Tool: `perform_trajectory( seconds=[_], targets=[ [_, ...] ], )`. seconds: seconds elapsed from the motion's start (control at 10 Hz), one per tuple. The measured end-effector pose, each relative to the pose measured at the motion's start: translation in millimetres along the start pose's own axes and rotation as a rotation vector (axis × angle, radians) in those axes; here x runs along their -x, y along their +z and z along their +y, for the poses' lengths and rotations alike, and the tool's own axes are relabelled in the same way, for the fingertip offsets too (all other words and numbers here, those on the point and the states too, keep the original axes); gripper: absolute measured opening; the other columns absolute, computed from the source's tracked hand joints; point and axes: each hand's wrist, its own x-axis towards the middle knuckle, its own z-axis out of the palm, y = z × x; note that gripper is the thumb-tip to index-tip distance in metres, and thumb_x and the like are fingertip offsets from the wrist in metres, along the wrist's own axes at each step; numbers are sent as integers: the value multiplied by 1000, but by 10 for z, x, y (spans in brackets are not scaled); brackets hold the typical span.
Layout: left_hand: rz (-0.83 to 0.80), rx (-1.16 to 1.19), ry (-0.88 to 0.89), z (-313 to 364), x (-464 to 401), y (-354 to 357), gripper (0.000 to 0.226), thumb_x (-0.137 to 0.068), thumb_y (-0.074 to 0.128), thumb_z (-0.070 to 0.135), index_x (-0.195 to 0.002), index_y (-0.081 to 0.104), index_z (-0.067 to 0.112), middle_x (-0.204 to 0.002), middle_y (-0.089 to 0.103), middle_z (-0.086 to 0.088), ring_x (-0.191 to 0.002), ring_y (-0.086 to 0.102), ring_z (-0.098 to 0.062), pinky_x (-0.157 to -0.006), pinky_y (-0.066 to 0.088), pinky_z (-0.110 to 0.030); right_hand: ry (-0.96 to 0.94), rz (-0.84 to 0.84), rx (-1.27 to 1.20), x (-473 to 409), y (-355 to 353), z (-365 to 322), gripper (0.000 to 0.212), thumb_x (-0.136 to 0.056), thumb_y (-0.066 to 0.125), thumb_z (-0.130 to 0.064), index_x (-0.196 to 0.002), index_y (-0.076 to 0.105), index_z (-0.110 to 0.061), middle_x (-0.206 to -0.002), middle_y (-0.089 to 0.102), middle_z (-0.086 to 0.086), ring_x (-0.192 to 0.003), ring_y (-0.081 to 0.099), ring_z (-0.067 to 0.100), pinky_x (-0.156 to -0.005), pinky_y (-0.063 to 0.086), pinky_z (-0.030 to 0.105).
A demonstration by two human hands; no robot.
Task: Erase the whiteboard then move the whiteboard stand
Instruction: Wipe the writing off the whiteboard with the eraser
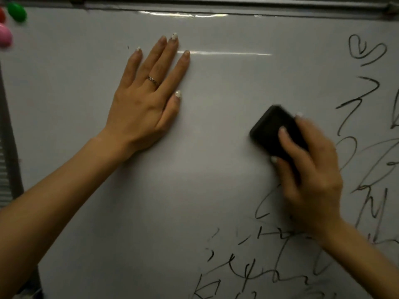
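Note:
The whiteboard (216,100) fills the view. Its left and middle are wiped bare, while black marker writing (364,147) runs down the right side and across the bottom right. My left hand (144,102) lies flat on the board, fingers spread, with a ring on one finger. My right hand (311,178) grips a black eraser (272,130) pressed against the board at centre right; it is blurred by motion. Some writing is hidden behind my right hand and forearm.
Green (16,11), pink (4,36) and red (1,15) magnets sit at the board's top left corner. A metal frame rail (216,2) runs along the top edge. The board's left edge (10,147) is dark.

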Motion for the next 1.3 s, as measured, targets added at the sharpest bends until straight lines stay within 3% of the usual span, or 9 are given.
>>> perform_trajectory(
  seconds=[0.2,0.3,0.5,0.6,0.7,0.9,1.0,1.1,1.3],
  targets=[
    [-1,3,3,-31,-1,20,52,-100,25,25,-148,23,7,-154,21,-19,-144,16,-29,-117,8,-43,-259,-243,-68,769,10,-247,40,-91,54,-5,-131,51,-9,-140,47,18,-134,42,31,-112,33,43],
    [0,1,7,1,-23,40,52,-100,25,25,-149,22,7,-154,20,-19,-144,15,-29,-117,9,-44,-380,-340,-75,777,-86,-152,33,-101,40,-10,-131,51,-11,-137,50,16,-134,42,27,-114,32,40],
    [-2,10,11,-10,-8,24,52,-100,25,25,-148,22,7,-154,20,-19,-144,15,-29,-117,9,-45,-732,-458,-6,395,-225,250,35,-104,35,-11,-137,45,-10,-144,44,14,-136,40,27,-113,32,41],
    [-2,17,7,-32,6,16,52,-100,24,26,-149,22,7,-154,20,-19,-144,15,-29,-117,9,-44,-650,-368,-4,48,-229,446,35,-100,44,-12,-135,43,-9,-143,40,19,-133,40,32,-112,33,42],
    [-4,19,5,-19,2,15,52,-100,24,26,-149,21,7,-155,19,-19,-144,14,-29,-117,8,-44,-445,-222,47,-303,-251,609,36,-98,51,-16,-132,44,-6,-138,40,26,-127,43,40,-109,35,46],
    [5,6,10,-10,-2,28,52,-100,25,26,-149,22,7,-154,20,-19,-144,15,-29,-117,8,-43,-55,-20,31,-217,-112,401,39,-96,56,-10,-133,44,-5,-138,39,27,-129,38,40,-109,35,49],
    [12,-1,6,-38,14,19,52,-100,25,25,-149,21,8,-154,20,-19,-144,15,-29,-117,8,-43,-76,-49,1,129,-33,172,38,-95,54,-10,-131,44,-4,-138,37,24,-128,38,42,-108,33,49],
    [6,-3,3,-37,23,5,51,-100,26,24,-149,22,7,-154,21,-19,-144,16,-30,-117,8,-43,-196,-183,-20,614,-26,-12,44,-89,56,-7,-132,43,-5,-140,37,23,-131,37,40,-107,33,50],
    [12,-4,0,18,-1,-11,51,-100,29,21,-148,25,5,-153,23,-20,-143,18,-31,-117,9,-44,-293,-274,-33,1030,-103,-131,35,-98,41,-6,-132,45,-8,-139,41,19,-137,34,31,-115,28,43]
  ],
)
